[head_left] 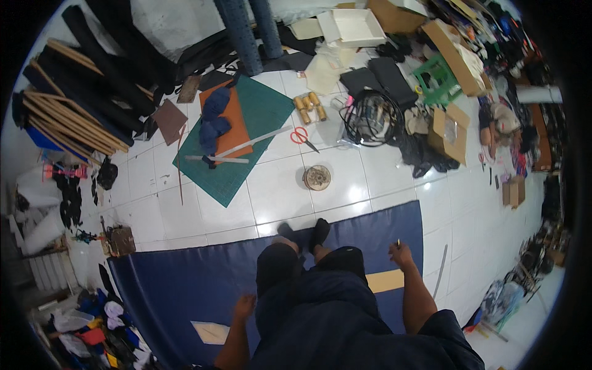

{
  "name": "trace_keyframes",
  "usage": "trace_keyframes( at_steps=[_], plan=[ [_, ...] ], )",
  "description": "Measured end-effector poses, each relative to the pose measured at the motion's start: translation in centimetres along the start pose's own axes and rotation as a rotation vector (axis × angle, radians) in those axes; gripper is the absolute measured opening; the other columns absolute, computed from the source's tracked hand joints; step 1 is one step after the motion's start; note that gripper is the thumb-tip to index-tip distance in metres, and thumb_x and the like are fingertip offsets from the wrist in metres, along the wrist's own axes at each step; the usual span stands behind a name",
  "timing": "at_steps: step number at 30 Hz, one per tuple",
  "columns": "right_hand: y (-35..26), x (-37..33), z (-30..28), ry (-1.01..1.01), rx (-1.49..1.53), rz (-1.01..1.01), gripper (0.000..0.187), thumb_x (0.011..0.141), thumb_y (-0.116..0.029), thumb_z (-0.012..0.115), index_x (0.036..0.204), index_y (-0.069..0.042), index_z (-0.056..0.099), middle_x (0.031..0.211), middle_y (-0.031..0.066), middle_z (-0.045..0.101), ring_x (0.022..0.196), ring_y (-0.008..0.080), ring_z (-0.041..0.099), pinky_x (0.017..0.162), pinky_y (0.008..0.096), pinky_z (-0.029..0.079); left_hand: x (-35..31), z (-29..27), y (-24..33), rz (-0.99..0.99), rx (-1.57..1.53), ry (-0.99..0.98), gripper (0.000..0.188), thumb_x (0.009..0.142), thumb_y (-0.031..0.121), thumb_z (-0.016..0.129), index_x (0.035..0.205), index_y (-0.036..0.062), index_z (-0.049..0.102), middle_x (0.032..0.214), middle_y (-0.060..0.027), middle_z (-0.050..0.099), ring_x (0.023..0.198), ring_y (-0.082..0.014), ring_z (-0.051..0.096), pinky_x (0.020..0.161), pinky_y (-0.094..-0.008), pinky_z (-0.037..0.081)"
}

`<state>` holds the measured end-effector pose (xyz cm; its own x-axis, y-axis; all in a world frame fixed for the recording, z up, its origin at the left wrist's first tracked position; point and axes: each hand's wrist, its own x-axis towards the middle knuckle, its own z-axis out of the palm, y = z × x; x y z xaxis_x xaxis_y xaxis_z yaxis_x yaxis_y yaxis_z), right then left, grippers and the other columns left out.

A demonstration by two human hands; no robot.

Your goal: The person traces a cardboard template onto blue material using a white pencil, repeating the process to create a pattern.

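Note:
My right hand [401,254] is closed, a small thin stick-like thing [398,242] with a pale tip poking up from its fingers; its kind is too small to tell. That hand is over the right part of a dark blue sheet [203,277], near a tan rectangular piece [385,282]. On the other side of my body, my left hand [245,306] hangs with curled fingers and nothing visible in them. A pale, angular flat piece [209,333] lies on the blue sheet close to my left forearm.
Ahead on the tiles are a round tin-like thing [317,177], red-handled scissors [303,139], several gold thread spools [309,108] and a green cutting mat [271,105] bearing orange material and metal rulers. Long rolls [74,123] lean at left. A thin metal strip [441,271] lies at right.

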<state>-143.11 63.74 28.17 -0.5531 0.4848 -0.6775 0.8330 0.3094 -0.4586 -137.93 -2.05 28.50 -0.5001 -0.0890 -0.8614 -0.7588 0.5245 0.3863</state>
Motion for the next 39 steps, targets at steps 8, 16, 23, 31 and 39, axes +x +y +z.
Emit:
trace_keyframes(
  at_steps=[8,16,23,31,39],
  plan=[
    [-20.6,9.1,0.9,-0.026,0.091,-0.177,0.038,0.101,-0.034,0.065,0.106,0.003,0.068,0.084,0.0116,0.072,0.066,0.0183,0.067,0.059,0.0346,0.055,5.4,-4.7,2.4,0.396,0.347,0.106,0.029,0.099,0.022,0.064,0.121,0.0033,0.068,0.112,-0.0147,0.071,0.100,-0.0322,0.068,0.085,-0.0436,0.055],
    [-26.2,9.8,5.2,-0.206,-0.151,-0.024,0.035,0.098,-0.035,0.068,0.107,-0.001,0.068,0.085,0.0094,0.071,0.069,0.0173,0.066,0.061,0.0332,0.056,9.3,-11.8,19.7,0.044,-0.541,0.222,0.030,0.103,0.032,0.058,0.100,0.0035,0.067,0.084,-0.0053,0.064,0.075,-0.0157,0.060,0.067,-0.0318,0.048],
    [-30.8,11.6,6.1,-0.153,-0.063,-0.065,0.041,0.098,-0.038,0.068,0.112,0.002,0.068,0.084,0.0113,0.071,0.067,0.0177,0.067,0.060,0.0338,0.055,11.1,-10.0,16.0,-0.138,-0.414,0.024,0.029,0.101,0.032,0.059,0.097,0.0039,0.066,0.083,-0.0047,0.064,0.070,-0.0153,0.059,0.062,-0.0327,0.046],
    [-31.7,12.0,8.1,-0.262,-0.053,-0.008,0.042,0.101,-0.037,0.067,0.114,0.003,0.066,0.090,0.0137,0.072,0.069,0.0187,0.066,0.062,0.0337,0.056,16.1,-12.6,19.3,-0.089,-0.418,0.096,0.028,0.099,0.032,0.064,0.099,0.0044,0.067,0.082,-0.0034,0.063,0.068,-0.0139,0.058,0.059,-0.0306,0.045],
    [-29.1,17.8,12.2,-0.341,-0.379,-0.017,0.041,0.096,-0.039,0.070,0.110,0.000,0.070,0.100,0.0162,0.077,0.086,0.0252,0.075,0.075,0.0396,0.060,17.7,-12.2,32.6,-0.064,-0.126,0.085,0.039,0.102,0.039,0.059,0.097,0.0013,0.069,0.080,-0.0031,0.065,0.069,-0.0181,0.058,0.066,-0.0374,0.049]
  ],
)
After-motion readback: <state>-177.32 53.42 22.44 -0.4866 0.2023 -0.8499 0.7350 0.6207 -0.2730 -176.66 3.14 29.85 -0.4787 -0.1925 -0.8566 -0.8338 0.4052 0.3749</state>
